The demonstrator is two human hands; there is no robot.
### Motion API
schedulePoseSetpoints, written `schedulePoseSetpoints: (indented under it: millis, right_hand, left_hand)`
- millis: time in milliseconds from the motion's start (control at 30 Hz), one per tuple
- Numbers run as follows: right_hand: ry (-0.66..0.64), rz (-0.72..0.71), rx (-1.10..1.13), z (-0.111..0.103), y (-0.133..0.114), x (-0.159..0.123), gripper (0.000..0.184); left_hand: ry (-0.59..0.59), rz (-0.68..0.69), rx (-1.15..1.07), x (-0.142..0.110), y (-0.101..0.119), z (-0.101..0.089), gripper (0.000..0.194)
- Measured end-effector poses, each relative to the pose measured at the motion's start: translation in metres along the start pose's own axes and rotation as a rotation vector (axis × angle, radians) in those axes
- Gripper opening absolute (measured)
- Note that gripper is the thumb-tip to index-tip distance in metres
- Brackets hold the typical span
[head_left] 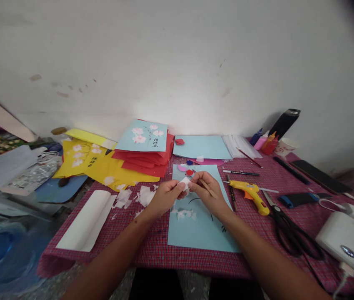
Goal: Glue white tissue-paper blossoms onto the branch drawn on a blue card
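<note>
My left hand [171,193] pinches a small piece of white paper [185,181] above a light blue sheet [192,235]. My right hand [207,189] meets it at the paper's right edge, fingers bent, with a thin wooden stick [208,189] held in it. On the blue sheet are dark brush strokes and a cluster of torn white paper bits [185,214]. Just beyond my fingers lie small red, pink and dark blue blobs of paint [189,172]. Parts of both hands' fingertips are hidden behind the paper.
Left of the sheet are torn paper scraps [145,196] and a folded white paper [84,221]. Behind stand stacked red and blue cards [145,139] beside yellow ones [83,160]. A yellow glue gun [252,193], black scissors [289,227] and a white power adapter [348,241] lie right.
</note>
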State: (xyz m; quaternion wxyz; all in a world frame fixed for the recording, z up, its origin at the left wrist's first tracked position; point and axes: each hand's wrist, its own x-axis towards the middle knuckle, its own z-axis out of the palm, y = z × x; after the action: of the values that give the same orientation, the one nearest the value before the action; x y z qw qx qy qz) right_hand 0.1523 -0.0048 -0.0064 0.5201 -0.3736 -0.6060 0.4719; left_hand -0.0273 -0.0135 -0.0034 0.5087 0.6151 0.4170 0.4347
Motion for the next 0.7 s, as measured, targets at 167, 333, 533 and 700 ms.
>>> schedulePoseSetpoints:
  millis: [167,333,533,700]
  right_hand:
    - [0.0,0.015,0.001,0.0001,0.0001,0.0001,0.017]
    - [0.011,0.009,0.004,0.001,-0.0049,0.0,0.015]
    - [-0.029,0.002,0.033,0.0025,-0.0082,-0.0013,0.018]
    - [-0.037,-0.013,0.024,0.0022,-0.0067,-0.0019,0.018]
  left_hand:
    - [0.051,-0.01,-0.019,0.0012,-0.0009,0.0001,0.028]
    - [0.067,-0.057,-0.081,0.0015,-0.0015,0.0012,0.033]
    - [0.053,-0.05,-0.09,0.0019,-0.0029,0.0015,0.034]
    - [0.031,-0.02,-0.049,0.0008,-0.0004,0.0007,0.033]
